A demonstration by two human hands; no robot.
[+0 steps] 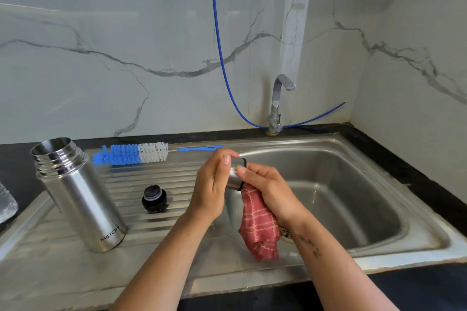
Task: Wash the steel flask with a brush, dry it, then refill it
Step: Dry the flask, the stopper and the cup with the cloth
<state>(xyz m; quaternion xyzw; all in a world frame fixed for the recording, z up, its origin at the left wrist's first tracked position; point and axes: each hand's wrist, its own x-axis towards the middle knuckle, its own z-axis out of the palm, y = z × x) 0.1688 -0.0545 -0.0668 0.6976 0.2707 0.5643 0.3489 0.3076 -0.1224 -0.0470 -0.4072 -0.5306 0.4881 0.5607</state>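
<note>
From the head camera I see the steel flask [80, 194] standing upright and uncapped on the ribbed drainboard [156, 177], left of the sink basin [328, 197]. I take it that it stands open so it can air while its parts are dried. Its black stopper [154, 198] sits on the ribs just beside it, and the bottle brush [134, 154] lies along the back edge, set aside, so I judge the scrubbing done.

My left hand [214, 184] curls round the steel cap [236, 174], holding it over the rim of the basin. My right hand [267, 189] grips a red checked cloth [257, 227] and pushes it into the cap's mouth, which I read as wiping the inside dry. The loose end hangs down.

I cannot see inside the cap or the flask, so I cannot tell how wet either is. Fingers cover much of the cap. At the left edge a clear ribbed object [7, 204] is cut off, perhaps a water bottle on the bench. The tap [279, 103] shows no water running.
</note>
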